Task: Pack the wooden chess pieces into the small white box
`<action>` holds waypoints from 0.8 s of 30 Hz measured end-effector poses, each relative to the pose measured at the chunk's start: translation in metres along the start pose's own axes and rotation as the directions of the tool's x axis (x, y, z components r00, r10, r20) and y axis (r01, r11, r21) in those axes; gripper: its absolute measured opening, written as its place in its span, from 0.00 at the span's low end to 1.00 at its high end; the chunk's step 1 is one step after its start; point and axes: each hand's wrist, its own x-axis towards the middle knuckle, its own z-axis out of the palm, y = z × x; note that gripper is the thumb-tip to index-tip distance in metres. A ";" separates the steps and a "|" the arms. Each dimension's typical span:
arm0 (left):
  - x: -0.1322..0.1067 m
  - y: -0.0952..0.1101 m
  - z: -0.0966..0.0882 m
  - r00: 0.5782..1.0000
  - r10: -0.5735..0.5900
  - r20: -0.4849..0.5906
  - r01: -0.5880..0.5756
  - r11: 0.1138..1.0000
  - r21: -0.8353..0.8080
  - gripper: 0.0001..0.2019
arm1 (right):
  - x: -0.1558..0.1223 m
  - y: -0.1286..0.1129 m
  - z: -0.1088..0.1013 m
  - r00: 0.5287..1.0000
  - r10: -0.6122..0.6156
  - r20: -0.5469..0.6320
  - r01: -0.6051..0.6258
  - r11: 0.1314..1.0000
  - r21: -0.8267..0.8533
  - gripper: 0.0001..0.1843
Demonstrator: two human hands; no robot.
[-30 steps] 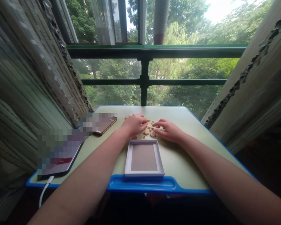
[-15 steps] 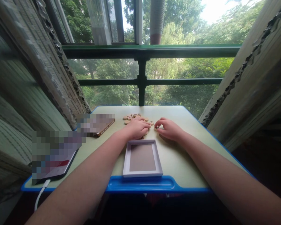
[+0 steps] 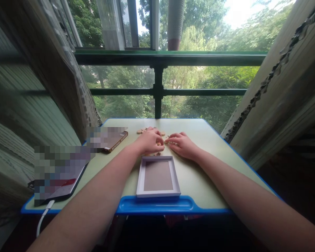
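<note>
Small round wooden pieces with dark markings, which look like Chinese chess pieces (image 3: 139, 132), lie in a cluster around my hands. My left hand (image 3: 150, 140) is over the cluster, its thumb and fingers curled around a pale wooden piece and hiding others. Close beside it on the right, my right hand (image 3: 183, 145) rests low on the table with its fingers stretched leftward, the tips by the pieces; what lies beneath them is mostly covered. Just in front of the hands sits a shallow white box (image 3: 176, 176), its brown bottom bare. One marked piece shows between the box and my left hand.
The pale table (image 3: 207, 175) has a blue rim and a blue front groove (image 3: 157, 206). On the left are a brown-edged box (image 3: 117, 140) and a tablet (image 3: 68, 189), partly blurred, with a white cable (image 3: 43, 218). Curtains flank the table; a green railing (image 3: 173, 57) stands behind.
My right hand has moved left toward my left hand, and its fingers have straightened. My left hand has shifted slightly left and its fingers have curled. The view has shifted slightly.
</note>
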 end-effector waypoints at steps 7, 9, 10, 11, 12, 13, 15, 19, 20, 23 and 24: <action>0.001 -0.003 0.001 0.998 0.008 0.056 -0.008 1.000 0.000 0.08 | 0.001 -0.002 -0.006 0.998 -0.068 -0.013 0.069 0.993 0.101 0.06; 0.002 -0.004 0.002 0.999 0.008 0.040 -0.008 1.000 0.004 0.08 | 0.001 -0.002 -0.005 0.996 -0.085 -0.008 0.085 0.991 0.100 0.06; 0.002 -0.004 0.003 0.999 0.008 0.034 -0.009 1.000 0.008 0.09 | 0.001 -0.002 -0.005 0.996 -0.088 -0.006 0.089 0.991 0.096 0.06; 0.002 -0.005 0.004 1.000 0.009 0.030 -0.009 1.000 0.013 0.09 | 0.001 -0.002 -0.004 0.996 -0.088 -0.006 0.088 0.992 0.090 0.05; 0.003 -0.005 0.005 1.000 0.008 0.026 -0.009 1.000 0.018 0.09 | 0.001 -0.002 -0.004 0.996 -0.086 -0.007 0.086 0.993 0.083 0.05; 0.003 -0.005 0.005 1.000 0.008 0.022 -0.009 1.000 0.022 0.09 | 0.001 -0.002 -0.003 0.996 -0.084 -0.008 0.084 0.994 0.076 0.05; 0.002 -0.005 0.006 1.000 0.010 0.015 -0.010 1.000 0.026 0.08 | 0.001 -0.003 -0.003 0.996 -0.084 -0.011 0.085 0.994 0.066 0.04; 0.002 -0.004 0.006 1.000 0.016 0.009 -0.016 1.000 0.022 0.09 | 0.001 -0.005 -0.003 0.996 -0.082 -0.022 0.084 0.995 0.058 0.05; 0.002 -0.003 0.006 1.000 0.014 -0.001 -0.014 1.000 0.019 0.09 | 0.001 -0.006 -0.003 0.997 -0.080 -0.023 0.081 0.995 0.060 0.05; 0.002 -0.003 0.004 0.999 0.000 -0.037 0.001 1.000 0.018 0.10 | 0.000 -0.006 -0.003 0.998 -0.058 -0.028 0.060 0.995 0.077 0.05; 0.002 -0.003 0.004 0.999 -0.004 -0.041 0.004 1.000 0.020 0.10 | 0.000 -0.006 -0.003 0.999 -0.042 -0.035 0.045 0.995 0.088 0.06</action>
